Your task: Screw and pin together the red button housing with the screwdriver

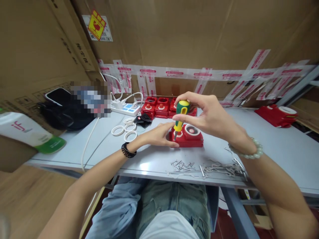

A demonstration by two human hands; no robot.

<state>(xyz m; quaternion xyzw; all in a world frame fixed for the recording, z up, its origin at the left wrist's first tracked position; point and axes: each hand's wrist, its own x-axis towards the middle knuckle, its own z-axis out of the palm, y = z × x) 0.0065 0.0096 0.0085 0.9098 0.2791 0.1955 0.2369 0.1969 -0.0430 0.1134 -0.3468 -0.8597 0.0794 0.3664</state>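
Note:
In the middle of the table lies a red plastic device [190,141] with a round white-ringed part at its right end. My left hand [160,134] is closed on the left end of this device, thumb along its front edge. A green and yellow screwdriver [179,124] stands nearly upright in my right hand [199,111], its handle gripped between thumb and fingers. The screwdriver's tip points down at the left part of the device; whether it sits in a screw is too small to tell. Loose screws [181,165] lie in front of the device.
Several red devices [161,108] stand at the back, beside a white power strip [127,108]. White rings [117,130] and a black item [143,120] lie left. Metal pieces [224,168] lie by the front edge, another red device [276,115] far right, a white-green bottle [30,132] far left.

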